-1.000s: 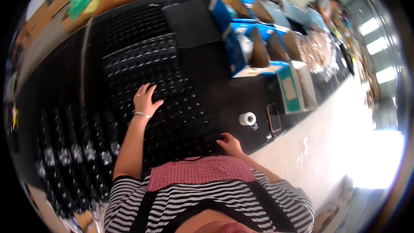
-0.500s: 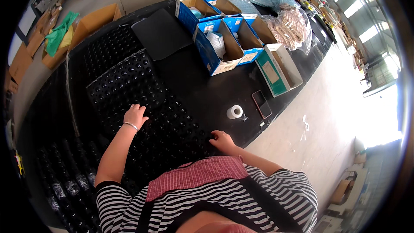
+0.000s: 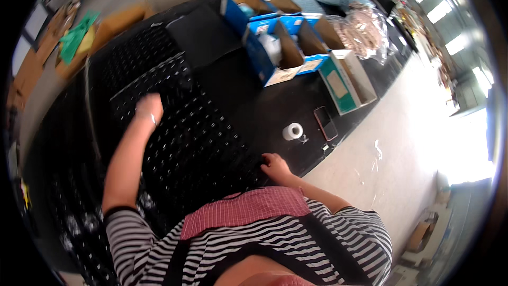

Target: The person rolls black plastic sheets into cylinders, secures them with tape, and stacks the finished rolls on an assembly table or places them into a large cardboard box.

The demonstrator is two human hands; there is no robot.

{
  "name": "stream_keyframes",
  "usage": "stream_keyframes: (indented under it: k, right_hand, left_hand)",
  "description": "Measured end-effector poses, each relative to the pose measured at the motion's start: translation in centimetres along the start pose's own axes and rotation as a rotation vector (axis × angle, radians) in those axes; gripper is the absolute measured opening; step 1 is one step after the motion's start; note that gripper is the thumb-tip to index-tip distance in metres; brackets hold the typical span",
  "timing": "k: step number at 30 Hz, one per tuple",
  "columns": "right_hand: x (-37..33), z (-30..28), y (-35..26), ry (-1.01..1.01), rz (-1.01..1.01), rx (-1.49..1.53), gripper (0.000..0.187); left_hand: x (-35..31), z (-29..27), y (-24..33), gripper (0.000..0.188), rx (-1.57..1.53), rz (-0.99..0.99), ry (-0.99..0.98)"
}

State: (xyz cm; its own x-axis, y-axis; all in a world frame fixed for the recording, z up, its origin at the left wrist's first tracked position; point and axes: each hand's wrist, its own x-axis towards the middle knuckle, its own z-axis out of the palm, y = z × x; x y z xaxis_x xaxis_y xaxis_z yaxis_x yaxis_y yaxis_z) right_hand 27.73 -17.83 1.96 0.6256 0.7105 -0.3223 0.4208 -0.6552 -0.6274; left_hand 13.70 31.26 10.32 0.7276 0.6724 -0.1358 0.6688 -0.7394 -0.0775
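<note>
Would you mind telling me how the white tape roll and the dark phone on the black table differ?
The white tape roll is round and stands up from the surface, while the phone is a flat rectangle lying down. The roll is bright white; the phone is dark with a reddish edge. The roll lies nearer the right hand than the phone does. Both rest near the edge of the black table.

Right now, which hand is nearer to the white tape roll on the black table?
Right. The right hand rests at the table's near edge, just below-left of the white tape roll. The left hand lies far off to the left on the black tray.
</note>
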Motion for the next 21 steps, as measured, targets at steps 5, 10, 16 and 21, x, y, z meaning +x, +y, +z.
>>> stream_keyframes:
  k: [5,10,16,21]
  right_hand:
    - [0.0,1.1,-0.2,0.117,-0.141,-0.057,0.056]
    - [0.4,1.5,-1.4,0.094,-0.123,-0.094,0.059]
    - [1.1,1.2,-1.4,0.039,-0.143,-0.182,0.063]
    - [0.8,1.5,-0.8,0.068,-0.239,-0.290,0.063]
  left_hand:
    - [5.7,-15.2,-11.0,0.031,-0.295,0.090,1.094]
    - [-5.4,-13.0,-10.4,0.035,-0.733,0.043,0.883]
    - [-25.0,8.0,-5.0,0.045,-0.826,-0.438,0.217]
    - [-37.1,15.7,2.8,0.068,-0.707,-0.579,0.084]
